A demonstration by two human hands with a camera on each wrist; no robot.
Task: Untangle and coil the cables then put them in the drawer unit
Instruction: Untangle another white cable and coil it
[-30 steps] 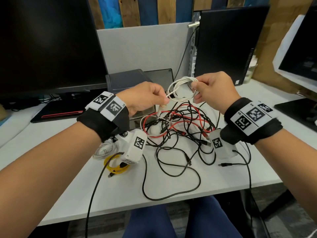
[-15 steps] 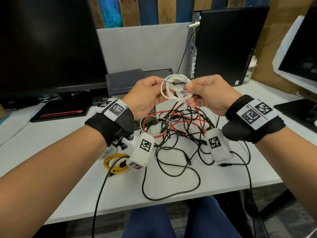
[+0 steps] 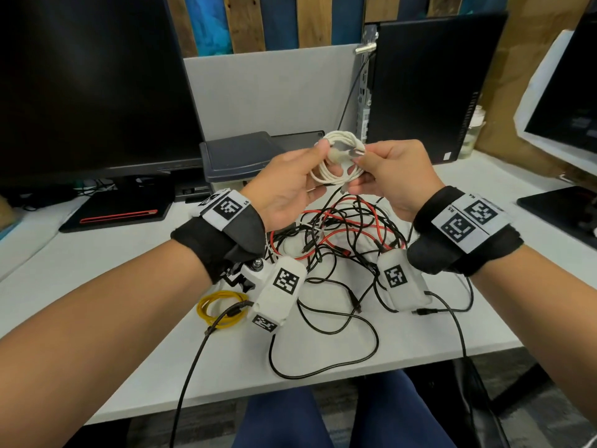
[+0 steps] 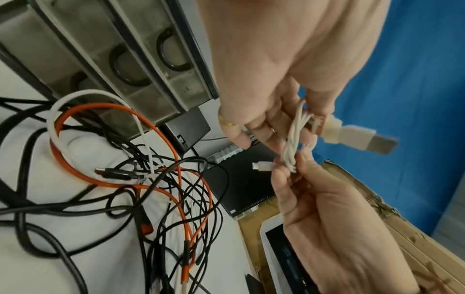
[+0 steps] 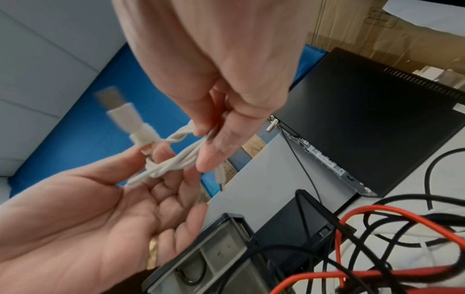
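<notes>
Both hands hold a small white cable coil (image 3: 336, 163) in the air above the desk. My left hand (image 3: 303, 176) is palm up and pinches the coil's left side with thumb and fingers. On the right side, my right hand (image 3: 371, 169) pinches the strands (image 5: 176, 159). The coil's white USB plug (image 4: 359, 139) sticks out past the fingers. Under the hands lies a tangle of black and red cables (image 3: 339, 240). A coiled yellow cable (image 3: 219, 310) lies near the left wrist. The grey drawer unit (image 3: 239, 156) stands behind the hands, its drawers shut (image 4: 113, 59).
A large monitor (image 3: 90, 85) fills the left, a black PC tower (image 3: 429, 85) stands at the back right, and another screen (image 3: 565, 101) is at the far right. A black pad with a red stripe (image 3: 119, 211) lies left. Loose black cable loops reach the desk's front edge (image 3: 290, 392).
The left hand has turned palm up and closed in on the coil. Both hands have come together, and the white cable's end is now wound up into the small coil.
</notes>
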